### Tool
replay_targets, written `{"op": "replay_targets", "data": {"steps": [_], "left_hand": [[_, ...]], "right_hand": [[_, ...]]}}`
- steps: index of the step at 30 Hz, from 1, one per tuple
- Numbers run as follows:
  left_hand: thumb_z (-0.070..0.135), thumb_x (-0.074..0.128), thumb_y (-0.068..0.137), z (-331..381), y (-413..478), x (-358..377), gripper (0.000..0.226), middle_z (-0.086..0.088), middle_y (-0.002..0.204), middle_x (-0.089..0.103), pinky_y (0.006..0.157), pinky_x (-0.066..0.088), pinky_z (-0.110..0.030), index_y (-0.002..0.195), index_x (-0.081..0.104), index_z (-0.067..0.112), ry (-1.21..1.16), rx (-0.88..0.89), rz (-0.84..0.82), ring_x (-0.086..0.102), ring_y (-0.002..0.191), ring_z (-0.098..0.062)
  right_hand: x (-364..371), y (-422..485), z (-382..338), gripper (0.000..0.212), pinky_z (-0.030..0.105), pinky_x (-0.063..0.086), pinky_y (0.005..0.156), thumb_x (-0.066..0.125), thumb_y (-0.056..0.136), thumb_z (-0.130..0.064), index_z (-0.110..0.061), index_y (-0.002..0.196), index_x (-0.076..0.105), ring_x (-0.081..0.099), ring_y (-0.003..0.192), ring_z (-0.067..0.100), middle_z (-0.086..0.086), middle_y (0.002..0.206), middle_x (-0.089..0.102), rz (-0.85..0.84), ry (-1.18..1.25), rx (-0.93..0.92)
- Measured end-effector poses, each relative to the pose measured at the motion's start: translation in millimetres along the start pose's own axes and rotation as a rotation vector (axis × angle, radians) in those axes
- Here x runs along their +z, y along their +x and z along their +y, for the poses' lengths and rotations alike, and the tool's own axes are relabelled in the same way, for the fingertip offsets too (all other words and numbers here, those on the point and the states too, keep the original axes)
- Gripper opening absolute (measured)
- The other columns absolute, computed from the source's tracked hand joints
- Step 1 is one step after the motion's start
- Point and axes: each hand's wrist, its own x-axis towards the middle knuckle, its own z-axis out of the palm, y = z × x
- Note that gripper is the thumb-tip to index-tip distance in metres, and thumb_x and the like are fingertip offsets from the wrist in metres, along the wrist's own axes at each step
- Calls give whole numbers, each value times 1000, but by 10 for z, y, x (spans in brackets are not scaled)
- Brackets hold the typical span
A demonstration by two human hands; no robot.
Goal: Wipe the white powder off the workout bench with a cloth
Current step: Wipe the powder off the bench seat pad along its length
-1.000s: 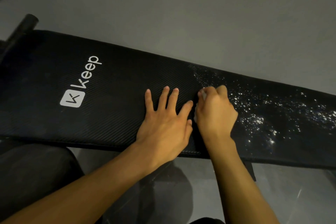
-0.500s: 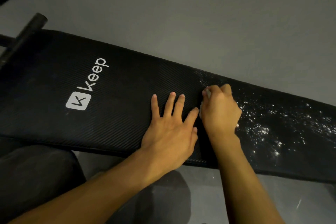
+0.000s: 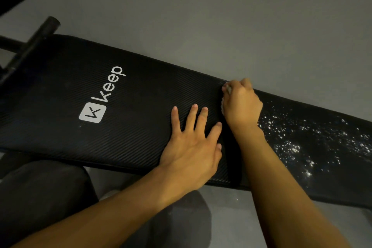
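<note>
A long black padded workout bench (image 3: pixel 128 119) with a white "Keep" logo runs across the view. White powder (image 3: pixel 298 143) speckles its right part. My right hand (image 3: pixel 241 104) is curled round a small white cloth (image 3: pixel 223 106) and presses it on the pad near the far edge, at the left limit of the powder. Only a sliver of the cloth shows by the fingers. Just left of it my left hand (image 3: pixel 191 143) lies flat on the pad with fingers spread.
Grey floor (image 3: pixel 221 16) lies beyond the bench. A black metal bar of the frame (image 3: pixel 30 46) sticks out at the far left end. My dark-clothed knees (image 3: pixel 40 197) are below the near edge.
My right hand with the cloth has slid away from me across the pad toward the far edge. The left hand stays flat in place. The view has shifted a little.
</note>
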Motion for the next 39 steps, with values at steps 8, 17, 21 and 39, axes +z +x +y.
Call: {"op": "replay_targets", "data": {"steps": [8,17,21,39], "left_hand": [[44,33,101,12,17,19,55,-24,161,27,112,12,-75,149,40,20,-1,-6,10,15,152,-44],[45,30,100,-25,7,28,55,-24,161,28,113,13,-76,148,42,20,-15,13,5,16,152,-43],[43,29,100,-19,18,0,50,-25,160,28,112,14,-76,142,44,20,-3,21,-13,16,151,-45],[51,22,102,41,5,-56,62,-20,167,9,118,4,-72,157,21,23,14,12,-105,0,155,-40]], "right_hand": [[-121,-266,4,27,36,50,63,52,99,-36,-15,110,67,62,81,25,4,107,57,-11,83,-59],[-114,49,-48,27,41,53,73,52,99,-35,-15,112,67,63,94,32,10,110,58,-141,109,0],[-403,-920,73,25,46,54,63,51,97,-40,-19,101,65,62,75,25,-2,98,51,-111,124,57],[-555,-1707,240,24,36,48,48,52,95,-41,-24,101,68,57,61,21,-5,91,49,-2,120,178]]}}
